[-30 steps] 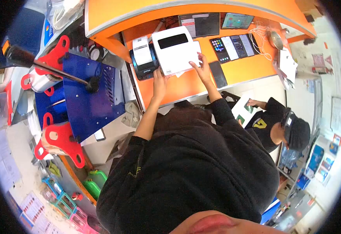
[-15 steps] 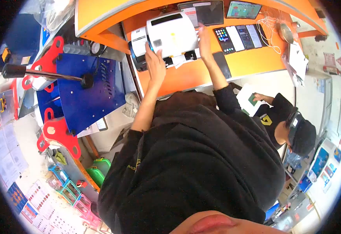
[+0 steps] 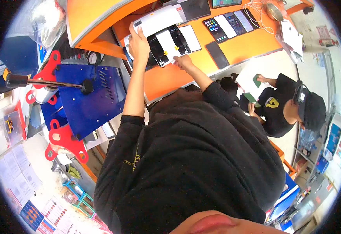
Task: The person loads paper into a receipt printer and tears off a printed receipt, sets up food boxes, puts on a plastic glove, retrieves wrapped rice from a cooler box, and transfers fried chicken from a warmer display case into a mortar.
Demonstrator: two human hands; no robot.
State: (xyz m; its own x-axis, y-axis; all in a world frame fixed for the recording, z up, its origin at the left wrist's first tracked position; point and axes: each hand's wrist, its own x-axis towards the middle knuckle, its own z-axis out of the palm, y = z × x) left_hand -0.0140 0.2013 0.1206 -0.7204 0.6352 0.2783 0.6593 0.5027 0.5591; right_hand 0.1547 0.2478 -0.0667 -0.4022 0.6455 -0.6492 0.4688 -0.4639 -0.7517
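Note:
A white label printer [image 3: 157, 21] stands on the orange desk with its lid raised, showing a black interior. My left hand [image 3: 139, 43] is at the left end of the lid, fingers bent over its edge. A strip of white paper [image 3: 165, 40] runs through the printer between two small yellow guides. At the front opening, my right hand [image 3: 183, 62] is closed at the paper's near end, thumb and finger together. A white flat device [image 3: 190, 38] lies just right of the printer, and a dark phone [image 3: 217, 54] lies right of my right hand.
Several phones [image 3: 215, 30] lie in a row on the orange desk [image 3: 248, 48], beside tangled white cables [image 3: 261, 15]. An orange shelf edge [image 3: 112, 23] overhangs at upper left. A blue-plated lever machine [image 3: 90, 97] stands left. Another person [image 3: 291, 105] sits right, holding green pieces.
The printer's lid has gone up, exposing the paper inside. My left hand has moved up to the lid; my right hand has come down from the printer's right side to the paper's front end.

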